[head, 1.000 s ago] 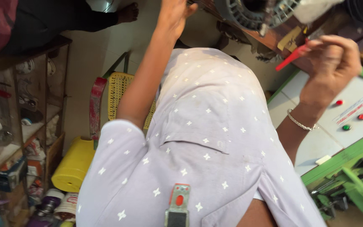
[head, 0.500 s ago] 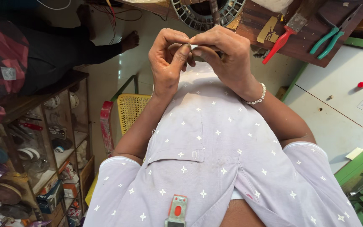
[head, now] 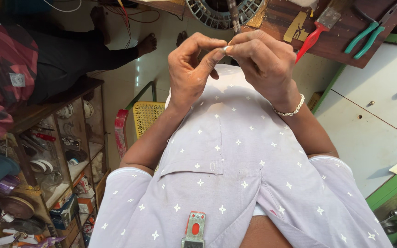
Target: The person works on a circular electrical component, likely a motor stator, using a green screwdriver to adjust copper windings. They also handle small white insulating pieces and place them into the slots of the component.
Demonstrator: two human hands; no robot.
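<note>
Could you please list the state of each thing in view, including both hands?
Left hand: raised, fingertips pinched on a small item.
Right hand: raised, pinching the same small item.
Small item: held between both hands, too small to identify.
Red-handled brush: lying on the wooden bench.
Green-handled pliers: lying on the bench, untouched.

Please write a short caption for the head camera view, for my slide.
Left hand and right hand pinch a small thin object together above a pale star-print shirt.
</note>
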